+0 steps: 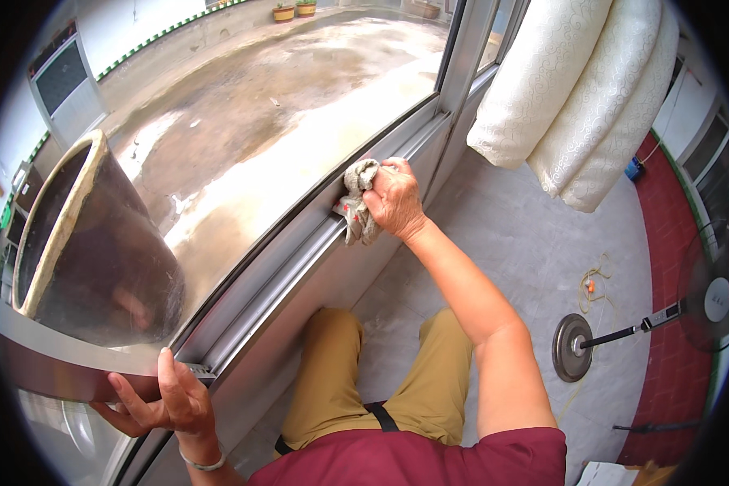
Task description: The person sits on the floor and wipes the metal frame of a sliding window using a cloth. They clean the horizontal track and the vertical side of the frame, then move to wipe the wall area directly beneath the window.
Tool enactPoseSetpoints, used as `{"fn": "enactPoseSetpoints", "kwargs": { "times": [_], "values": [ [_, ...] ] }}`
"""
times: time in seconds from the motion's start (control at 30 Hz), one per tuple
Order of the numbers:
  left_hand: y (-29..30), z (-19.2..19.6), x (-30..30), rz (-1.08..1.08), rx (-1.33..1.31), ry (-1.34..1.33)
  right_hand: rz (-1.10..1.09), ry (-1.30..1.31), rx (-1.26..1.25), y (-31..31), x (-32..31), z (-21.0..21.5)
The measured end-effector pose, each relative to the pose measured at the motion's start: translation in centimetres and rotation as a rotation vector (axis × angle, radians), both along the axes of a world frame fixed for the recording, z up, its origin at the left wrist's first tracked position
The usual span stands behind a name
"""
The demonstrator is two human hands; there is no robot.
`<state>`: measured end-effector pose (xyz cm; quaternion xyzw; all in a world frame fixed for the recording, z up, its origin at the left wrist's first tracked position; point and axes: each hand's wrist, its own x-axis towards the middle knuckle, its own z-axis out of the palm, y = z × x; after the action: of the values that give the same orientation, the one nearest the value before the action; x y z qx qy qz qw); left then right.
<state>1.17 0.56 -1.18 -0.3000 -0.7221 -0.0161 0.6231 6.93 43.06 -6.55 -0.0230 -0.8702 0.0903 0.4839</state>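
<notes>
A crumpled grey-white cloth with small red marks is bunched in my right hand. My fingers are closed round it and press it against the metal sliding track of the window frame. At the lower left, my left hand has its fingers spread, with a bracelet on the wrist. Its fingertips are at the edge of a dark red and silver frame rail, close to the end of the track. Behind the glass stands a large dark pot with a pale rim.
A pale patterned curtain hangs bunched at the upper right. On the grey floor stands a fan with a round base, near a yellow cord. Potted plants sit far off in the courtyard. Dark red tiles edge the right wall.
</notes>
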Motion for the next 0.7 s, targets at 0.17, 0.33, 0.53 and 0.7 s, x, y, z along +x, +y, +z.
{"fn": "enactPoseSetpoints", "kwargs": {
  "times": [0.17, 0.33, 0.53, 0.7],
  "values": [
    [0.0, 0.0, 0.0, 0.027, -0.028, 0.006, -0.16, -0.062, -0.038, 7.0, 0.4, -0.8],
    [-0.5, -0.2, -0.3, 0.022, -0.031, 0.017, -0.273, -0.111, -0.032, 13.2, -0.2, -1.4],
    [-0.8, -0.5, -0.1, 0.128, -0.124, 0.029, -0.397, -0.12, -0.174, 21.9, 0.1, -1.3],
    [-0.4, -0.2, 0.5, 0.137, -0.14, -0.002, -0.5, -0.064, -0.243, 26.2, -0.3, -1.4]
  ]
}}
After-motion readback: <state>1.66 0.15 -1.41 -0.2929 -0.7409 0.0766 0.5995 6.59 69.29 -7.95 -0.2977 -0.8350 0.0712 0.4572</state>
